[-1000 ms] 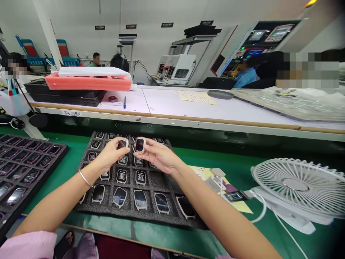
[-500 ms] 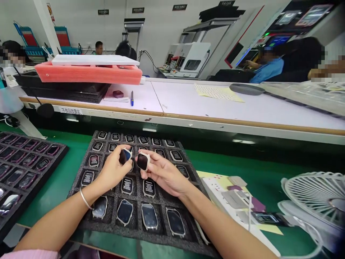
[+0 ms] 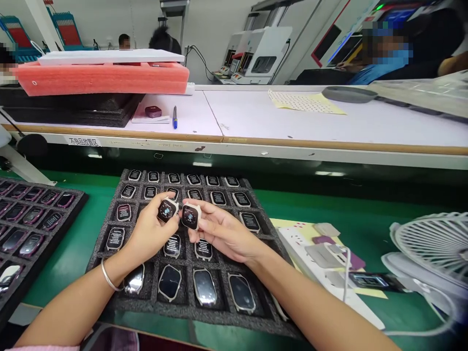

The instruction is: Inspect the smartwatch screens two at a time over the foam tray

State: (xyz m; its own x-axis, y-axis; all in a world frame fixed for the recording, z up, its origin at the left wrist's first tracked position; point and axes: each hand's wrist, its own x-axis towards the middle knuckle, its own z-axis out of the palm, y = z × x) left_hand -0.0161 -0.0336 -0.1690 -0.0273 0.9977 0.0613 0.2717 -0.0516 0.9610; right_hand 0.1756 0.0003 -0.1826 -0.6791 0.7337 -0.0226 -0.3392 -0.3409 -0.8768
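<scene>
My left hand [image 3: 151,229] is closed around a smartwatch [image 3: 167,210] without a strap, its round dial lit. Close beside it, a second strapless smartwatch [image 3: 190,216] with a pale case and lit dial is gripped between the thumb and fingers of my right hand [image 3: 223,231]. Both screens face me. Below the hands lies a dark foam tray [image 3: 146,304] whose compartments hold several more watch bodies. Many of those show white text, while the front row's screens, such as this watch body [image 3: 204,287], are dark. My hands hide some middle compartments.
Another foam tray [image 3: 40,248] of purple-edged watches lies on the left. At right are a white power strip [image 3: 360,304], a white fan [image 3: 438,248] and cables. A raised shelf [image 3: 248,122] behind bears a pink foam box [image 3: 106,80], a pen [image 3: 175,117] and papers. Other people sit beyond.
Both held watches' screens have gone from dark to showing lit dials. My hands stay nearly where they were, and the view has tilted slightly downward.
</scene>
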